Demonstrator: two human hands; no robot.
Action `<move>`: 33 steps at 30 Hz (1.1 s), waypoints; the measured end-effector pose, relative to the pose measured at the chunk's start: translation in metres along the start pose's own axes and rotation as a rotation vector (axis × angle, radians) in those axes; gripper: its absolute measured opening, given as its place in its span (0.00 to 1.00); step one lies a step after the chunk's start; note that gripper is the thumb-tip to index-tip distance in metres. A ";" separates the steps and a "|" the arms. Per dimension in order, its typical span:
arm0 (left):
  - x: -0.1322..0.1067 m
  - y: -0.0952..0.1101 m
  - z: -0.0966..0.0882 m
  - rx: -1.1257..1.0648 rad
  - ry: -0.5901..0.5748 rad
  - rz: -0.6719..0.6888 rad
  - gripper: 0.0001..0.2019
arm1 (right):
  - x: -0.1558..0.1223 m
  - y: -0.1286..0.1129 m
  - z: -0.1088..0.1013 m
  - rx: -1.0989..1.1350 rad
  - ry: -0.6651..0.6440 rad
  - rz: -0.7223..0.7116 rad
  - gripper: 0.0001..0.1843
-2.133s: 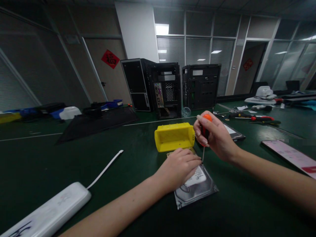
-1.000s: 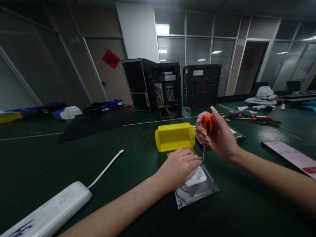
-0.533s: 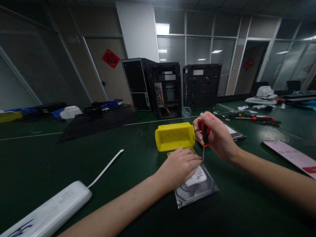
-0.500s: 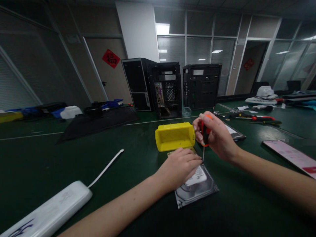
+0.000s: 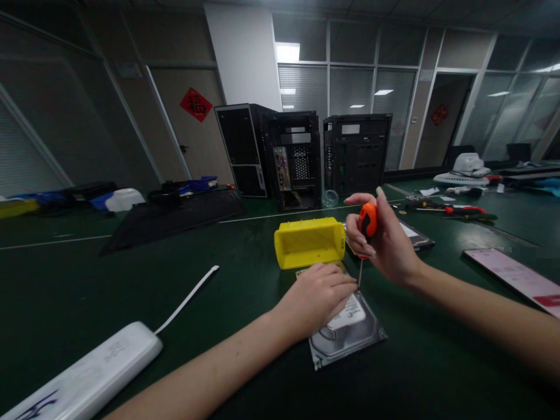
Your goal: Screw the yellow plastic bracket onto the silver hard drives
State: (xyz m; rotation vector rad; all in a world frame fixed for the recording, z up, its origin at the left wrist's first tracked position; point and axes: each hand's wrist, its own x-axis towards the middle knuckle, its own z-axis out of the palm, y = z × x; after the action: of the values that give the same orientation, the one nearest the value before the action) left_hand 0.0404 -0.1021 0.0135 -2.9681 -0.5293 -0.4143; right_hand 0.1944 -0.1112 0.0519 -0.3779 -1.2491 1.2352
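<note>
A hard drive (image 5: 352,339), silver with a white label, lies flat on the green table top. Across its far part rests my left hand (image 5: 321,291), fingers curved over it and holding it down; they hide much of the label. My right hand (image 5: 387,242) holds a screwdriver (image 5: 368,220) with an orange and black handle. Its lower fingers are around the handle, while thumb and forefinger are lifted. The thin shaft points down to the drive's right edge, close to my left fingertips. Whether the tip sits in a screw I cannot tell.
A yellow plastic bin (image 5: 310,244) stands just behind the drive. A second drive (image 5: 415,236) lies behind my right hand. Computer cases (image 5: 291,160) stand further back. On the right are a phone (image 5: 511,277) and tools (image 5: 459,209); on the left, a white power strip (image 5: 96,367).
My right thumb and forefinger have opened and lifted off the screwdriver handle, which shows more now. My left hand and the hard drive have stayed in place.
</note>
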 end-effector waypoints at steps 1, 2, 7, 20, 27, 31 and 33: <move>0.000 0.000 0.000 -0.002 0.000 -0.002 0.13 | 0.000 0.000 0.000 -0.003 -0.001 0.001 0.19; 0.000 0.000 -0.001 -0.004 -0.001 -0.005 0.12 | 0.000 0.000 0.000 -0.009 -0.003 0.000 0.20; 0.000 0.001 -0.001 -0.005 -0.010 -0.009 0.12 | 0.001 0.001 -0.002 -0.042 -0.005 -0.024 0.18; -0.001 0.000 0.001 0.001 0.006 -0.004 0.12 | 0.000 -0.003 0.001 -0.109 0.049 -0.017 0.11; -0.001 -0.001 0.002 0.006 0.016 0.011 0.13 | 0.002 -0.002 -0.003 -0.031 0.020 -0.007 0.16; 0.000 0.000 0.000 0.008 0.006 0.003 0.13 | 0.000 -0.002 -0.002 -0.005 0.007 -0.003 0.16; 0.000 0.000 0.000 0.010 -0.002 -0.004 0.13 | 0.000 -0.001 -0.002 -0.002 0.015 -0.003 0.16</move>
State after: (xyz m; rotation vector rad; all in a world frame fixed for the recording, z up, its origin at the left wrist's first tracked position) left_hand 0.0405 -0.1025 0.0134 -2.9583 -0.5355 -0.4083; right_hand 0.1964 -0.1113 0.0523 -0.3857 -1.2378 1.2263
